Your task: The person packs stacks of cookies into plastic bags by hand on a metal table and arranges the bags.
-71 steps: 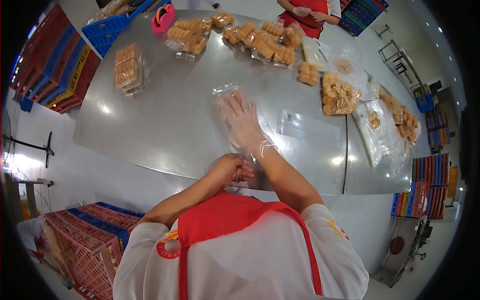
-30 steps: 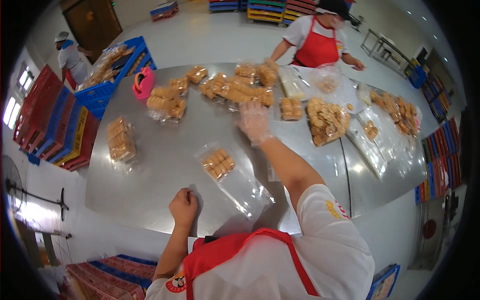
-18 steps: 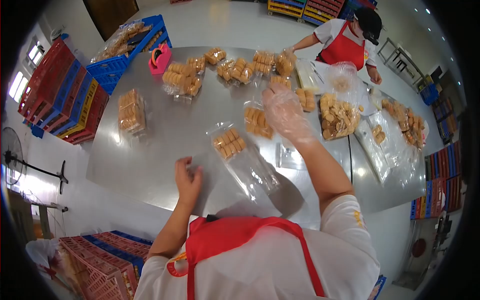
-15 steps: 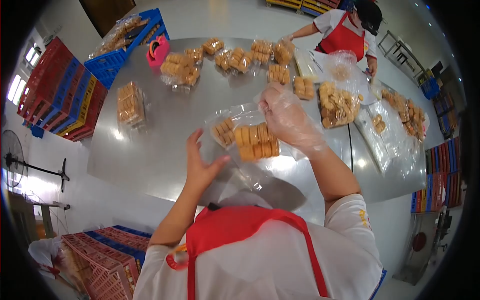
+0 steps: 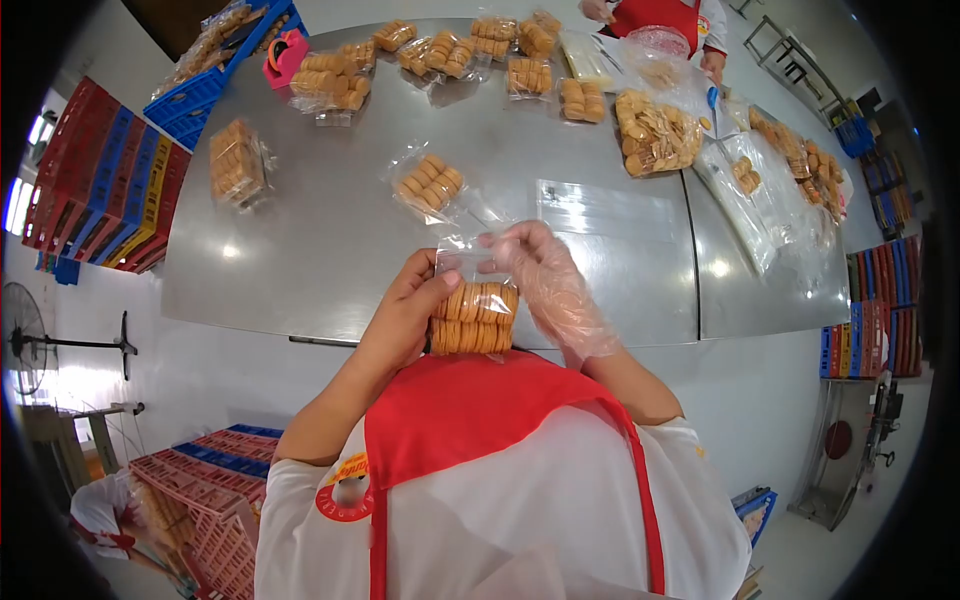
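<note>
Close to my apron, a clear bag of round biscuits (image 5: 475,318) is held upright in two rows. My left hand (image 5: 410,305), bare, grips its left side with thumb and fingers. At the bag's top edge, my right hand (image 5: 550,285), in a clear plastic glove, pinches the film. Just beyond lies another bag of biscuits (image 5: 430,187) on the metal table (image 5: 330,220). To the right of it is a flat clear empty bag (image 5: 605,210).
More biscuit bags (image 5: 440,54) line the far edge beside a pink tape dispenser (image 5: 286,58). A stacked pack (image 5: 238,163) sits left. A large bag of biscuits (image 5: 655,135) and plastic sheets (image 5: 735,205) lie right. A co-worker in a red apron (image 5: 655,22) stands across.
The biscuit bag came from the table's far side toward my body. My left hand closed on it, and my right hand moved down with it. The view tilted downward.
</note>
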{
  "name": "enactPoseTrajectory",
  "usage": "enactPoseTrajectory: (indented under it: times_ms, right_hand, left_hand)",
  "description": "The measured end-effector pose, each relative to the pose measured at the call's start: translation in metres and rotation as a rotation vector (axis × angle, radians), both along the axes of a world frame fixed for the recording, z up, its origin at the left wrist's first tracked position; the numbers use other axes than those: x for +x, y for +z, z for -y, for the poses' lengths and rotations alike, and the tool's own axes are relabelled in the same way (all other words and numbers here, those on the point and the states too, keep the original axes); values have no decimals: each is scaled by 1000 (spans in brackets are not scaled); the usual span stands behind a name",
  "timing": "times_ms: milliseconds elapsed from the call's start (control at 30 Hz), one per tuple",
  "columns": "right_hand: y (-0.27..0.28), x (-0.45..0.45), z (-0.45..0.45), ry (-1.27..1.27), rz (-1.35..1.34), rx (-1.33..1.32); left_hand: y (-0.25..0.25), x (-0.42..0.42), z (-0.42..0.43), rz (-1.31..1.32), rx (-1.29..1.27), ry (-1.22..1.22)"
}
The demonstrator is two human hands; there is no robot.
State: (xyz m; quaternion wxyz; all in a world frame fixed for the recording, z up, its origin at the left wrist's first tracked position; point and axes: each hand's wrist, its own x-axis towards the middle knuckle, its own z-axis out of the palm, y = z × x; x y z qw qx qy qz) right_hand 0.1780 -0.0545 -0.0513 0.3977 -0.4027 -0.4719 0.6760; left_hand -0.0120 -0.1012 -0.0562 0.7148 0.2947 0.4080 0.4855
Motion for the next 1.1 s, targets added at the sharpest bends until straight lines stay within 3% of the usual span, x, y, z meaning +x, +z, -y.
enactPoseTrajectory:
  times_ms: [67,167,300,367,467,567,667,767,900,1000,1100]
  right_hand:
    - [12,6,13,90,94,-126]
    - [-7,7,24,84,-46,-202]
    - [-9,11,28,48,19,-78]
    - [14,10,31,25,37,-122]
    - [20,13,34,20,29,-56]
    - [16,13,32,-3,52,-18]
    - [2,10,24,-30,41,-26]
    - [-4,8,25,-34,22,-62]
    - [6,8,27,-89,92,-305]
    - [19,16,23,62,309,-279]
    - [7,20,23,11,-165,-486]
  left_hand:
    - [7,8,6,77,-55,35]
    - [-17,9,9,11,-35,88]
    - [-11,8,11,-101,26,107]
    - [-7,4,8,-180,69,124]
    - [-11,4,5,-565,501,214]
    - [-6,6,5,-904,765,268]
    - [-3,6,6,-918,597,229]
    - [-4,6,7,-111,-52,156]
    - [5,3,18,122,-292,72]
    - [-2,-17,21,238,-337,18]
    - [-20,-30,16,190,-256,-87]
